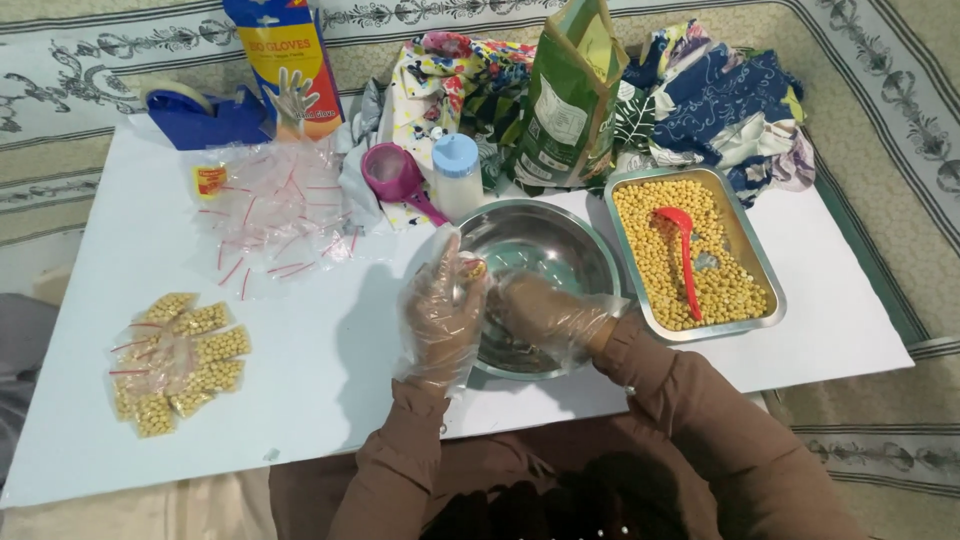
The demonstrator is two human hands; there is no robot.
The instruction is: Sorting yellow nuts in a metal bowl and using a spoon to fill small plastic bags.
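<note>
Brown sleeves reach in from the near edge toward a steel bowl (545, 255) on the white counter (300, 380). Both hands wear thin clear gloves. Left hand (440, 315) rests on the bowl's left rim, fingers pinched on a small clear bag (473, 268) holding some yellow beans. Right hand (545, 315) lies close beside it inside the bowl, fingers curled toward the bag; whether it grips anything cannot be told. Keeping the bag's mouth over the bowl seems wise, so stray beans land inside. Right of the bowl, a tray of yellow beans (655, 250) holds a red spoon (685, 255). Filled bags (180, 360) lie far left.
</note>
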